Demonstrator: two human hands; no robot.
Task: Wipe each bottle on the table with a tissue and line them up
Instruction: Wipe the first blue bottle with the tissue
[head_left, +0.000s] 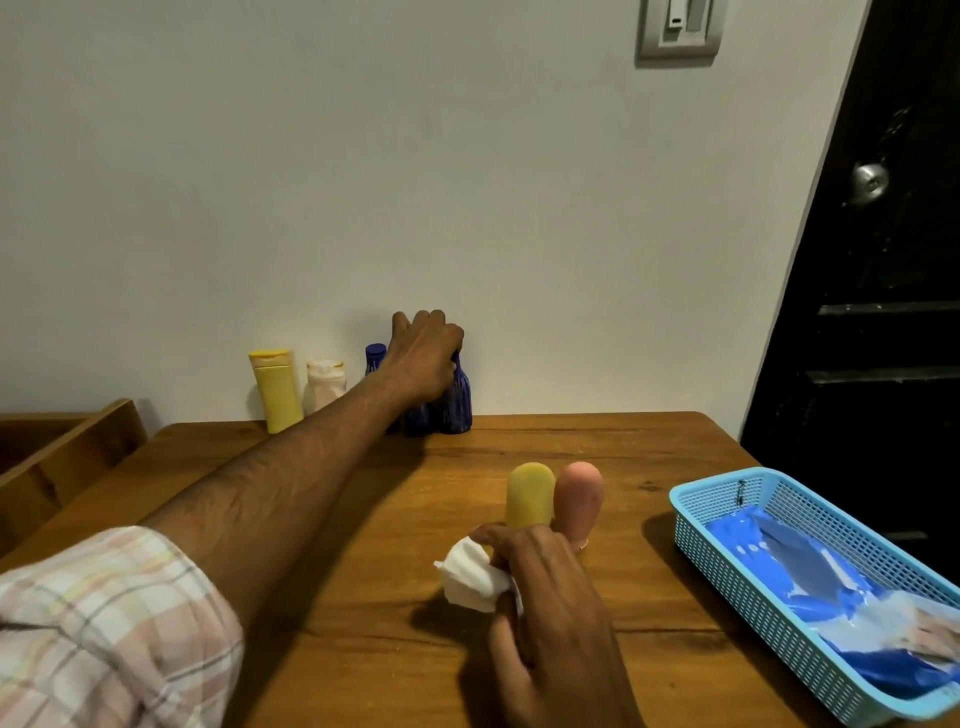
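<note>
Left hand grips a ribbed dark-blue plastic bottle in the back row by the wall, right hand pinches the crumpled white tissue beside two rounded yellow and pink bottles mid-surface, seemingly still unwiped.

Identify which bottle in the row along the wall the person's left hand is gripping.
The left hand grips the rightmost dark blue bottle at its neck. The other blue bottle, the white bottle and the yellow bottle stand untouched.
</note>
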